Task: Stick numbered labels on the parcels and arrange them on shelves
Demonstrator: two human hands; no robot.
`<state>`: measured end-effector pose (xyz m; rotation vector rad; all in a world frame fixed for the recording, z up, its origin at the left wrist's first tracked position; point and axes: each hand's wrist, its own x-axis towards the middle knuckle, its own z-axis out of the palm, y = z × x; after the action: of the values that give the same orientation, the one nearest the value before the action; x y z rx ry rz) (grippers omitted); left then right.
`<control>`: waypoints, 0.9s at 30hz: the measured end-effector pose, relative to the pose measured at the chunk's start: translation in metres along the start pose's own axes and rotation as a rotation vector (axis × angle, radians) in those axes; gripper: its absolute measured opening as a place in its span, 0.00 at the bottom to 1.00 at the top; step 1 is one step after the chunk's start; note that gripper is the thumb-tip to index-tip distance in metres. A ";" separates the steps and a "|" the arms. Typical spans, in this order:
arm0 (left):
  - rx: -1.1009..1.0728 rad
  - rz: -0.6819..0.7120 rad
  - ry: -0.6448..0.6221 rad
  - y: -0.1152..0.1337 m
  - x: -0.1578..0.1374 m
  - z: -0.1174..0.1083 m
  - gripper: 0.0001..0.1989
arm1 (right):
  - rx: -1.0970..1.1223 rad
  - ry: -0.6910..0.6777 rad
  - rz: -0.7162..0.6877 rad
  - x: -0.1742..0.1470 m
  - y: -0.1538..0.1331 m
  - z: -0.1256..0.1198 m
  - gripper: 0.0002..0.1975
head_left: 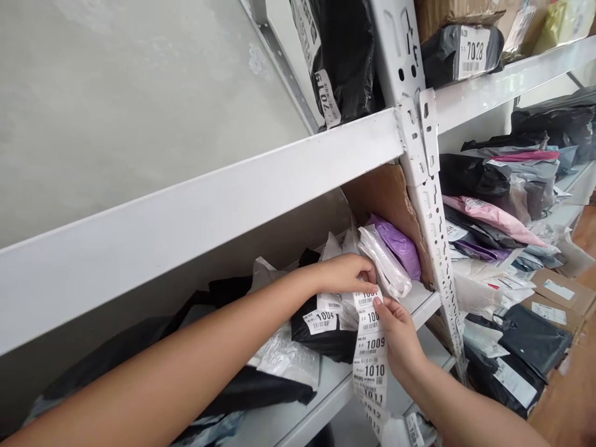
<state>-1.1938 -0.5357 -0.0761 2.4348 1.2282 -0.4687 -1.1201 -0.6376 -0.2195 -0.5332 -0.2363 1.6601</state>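
Note:
A long strip of numbered barcode labels [370,351] hangs between my hands, with 1009 and 1010 readable near its middle and its lower end curling below the shelf edge. My left hand [347,273] reaches across from the left, fingers curled at the strip's top end. Just below it, my right hand [395,323] pinches the strip's side between thumb and fingers. Behind my hands lie a white plastic parcel [384,264] and a purple parcel [398,245]. To the left, a black parcel [321,338] bears a label reading 1004.
A white shelf beam [200,217] crosses above my arms. The perforated upright post [433,217] stands to the right, a cardboard sheet [384,198] beside it. More bagged parcels [493,217] fill the neighbouring shelf. A black parcel marked 7028 [465,53] sits higher up.

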 end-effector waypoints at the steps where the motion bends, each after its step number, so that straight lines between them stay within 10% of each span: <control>1: 0.034 -0.016 0.025 0.001 0.001 0.002 0.11 | 0.003 0.011 -0.010 0.000 0.001 0.001 0.26; 18: 0.107 -0.177 0.232 0.022 -0.004 0.028 0.10 | 0.010 0.049 0.061 0.004 0.004 0.002 0.30; 27: -0.024 -0.124 0.037 0.009 -0.004 0.010 0.17 | 0.009 -0.005 -0.049 -0.005 -0.003 -0.001 0.27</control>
<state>-1.1897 -0.5482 -0.0818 2.3664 1.3974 -0.4426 -1.1166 -0.6418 -0.2180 -0.5123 -0.2436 1.6145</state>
